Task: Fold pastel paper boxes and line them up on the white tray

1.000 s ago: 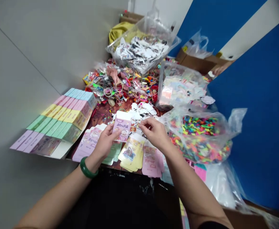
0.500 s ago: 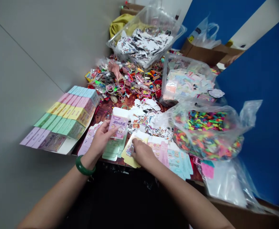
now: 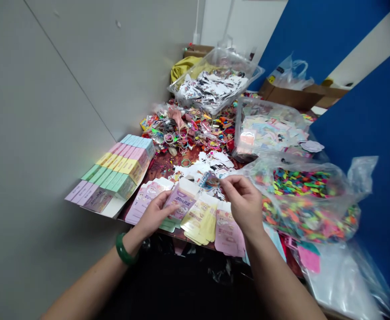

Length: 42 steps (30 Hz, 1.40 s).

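While pinching a small blue-and-brown piece [image 3: 209, 180] between the thumb and fingertips of the right grip [image 3: 243, 201], also hanging on to a purple carton [image 3: 183, 202] with the left grip [image 3: 155, 214], with the thumb pressed to its front. Holding the piece just right of the carton's pale flap [image 3: 189, 184], with a loose heap of white cut-outs [image 3: 216, 161] behind, but can't tell how high over the counter [image 3: 160, 163]. Got flat stacks along the near edge too: purple cartons [image 3: 144, 202] on the left, yellow cartons [image 3: 199, 221] in the middle, then pink cartons [image 3: 227, 233] close to the right wrist. Also around all this: rows of little pastel boxes [image 3: 117, 166] over by the wall [image 3: 65, 133], a clear plastic bag [image 3: 363, 174] of bright bits [image 3: 303, 182] on the right, and, further back, a clear tub [image 3: 253, 71] full of white pieces [image 3: 215, 85]. Wearing a green bangle [image 3: 125, 250] on the left wrist.
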### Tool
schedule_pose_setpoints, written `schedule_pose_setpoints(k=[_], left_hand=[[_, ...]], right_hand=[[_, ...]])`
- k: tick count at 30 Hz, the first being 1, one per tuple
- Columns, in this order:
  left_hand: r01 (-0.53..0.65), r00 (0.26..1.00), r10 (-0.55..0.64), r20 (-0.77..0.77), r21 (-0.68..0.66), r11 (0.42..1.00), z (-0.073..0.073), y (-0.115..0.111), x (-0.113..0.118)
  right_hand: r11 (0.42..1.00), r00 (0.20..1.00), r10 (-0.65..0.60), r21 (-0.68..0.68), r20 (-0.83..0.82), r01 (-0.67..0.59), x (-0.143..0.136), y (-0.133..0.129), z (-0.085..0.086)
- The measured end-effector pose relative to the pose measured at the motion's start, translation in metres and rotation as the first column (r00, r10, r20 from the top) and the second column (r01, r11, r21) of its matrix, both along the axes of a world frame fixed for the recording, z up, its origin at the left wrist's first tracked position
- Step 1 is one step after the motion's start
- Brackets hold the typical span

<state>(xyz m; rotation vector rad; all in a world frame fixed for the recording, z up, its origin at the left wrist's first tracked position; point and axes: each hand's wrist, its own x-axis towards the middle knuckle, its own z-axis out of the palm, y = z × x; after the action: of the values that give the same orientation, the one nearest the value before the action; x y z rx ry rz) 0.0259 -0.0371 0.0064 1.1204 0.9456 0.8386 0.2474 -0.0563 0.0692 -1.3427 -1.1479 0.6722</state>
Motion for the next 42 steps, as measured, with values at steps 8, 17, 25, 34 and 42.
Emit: schedule_pose_setpoints(k=[8, 17, 25, 34, 42], left_hand=[[0.068, 0.997, -0.068, 0.023, -0.022, 0.997, 0.018, -0.006, 0.022], [0.049, 0.992, -0.06, -0.11, -0.103, 0.993, 0.009, 0.025, 0.035], [0.13, 0.987, -0.14, -0.073, -0.124, 0.984, 0.001, 0.037, 0.054], [0.144, 0.978, -0.16, -0.133, -0.116, 0.983, 0.012, 0.047, 0.065], [0.197, 0.97, -0.212, -0.117, -0.126, 0.972, 0.016, 0.042, 0.076]], right_hand=[[0.974, 0.853, 0.198, 0.004, 0.483, -0.228, -0.016, -0.003, -0.003], [0.798, 0.606, -0.077, -0.315, 0.792, 0.513, 0.152, 0.026, 0.016], [0.687, 0.685, -0.057, -0.469, 0.727, 0.555, 0.238, 0.063, -0.036], [0.709, 0.836, -0.123, -0.543, 0.534, 0.451, 0.265, 0.049, -0.025], [0.789, 0.95, -0.124, -0.553, 0.286, 0.269, 0.265, 0.02, -0.012]])
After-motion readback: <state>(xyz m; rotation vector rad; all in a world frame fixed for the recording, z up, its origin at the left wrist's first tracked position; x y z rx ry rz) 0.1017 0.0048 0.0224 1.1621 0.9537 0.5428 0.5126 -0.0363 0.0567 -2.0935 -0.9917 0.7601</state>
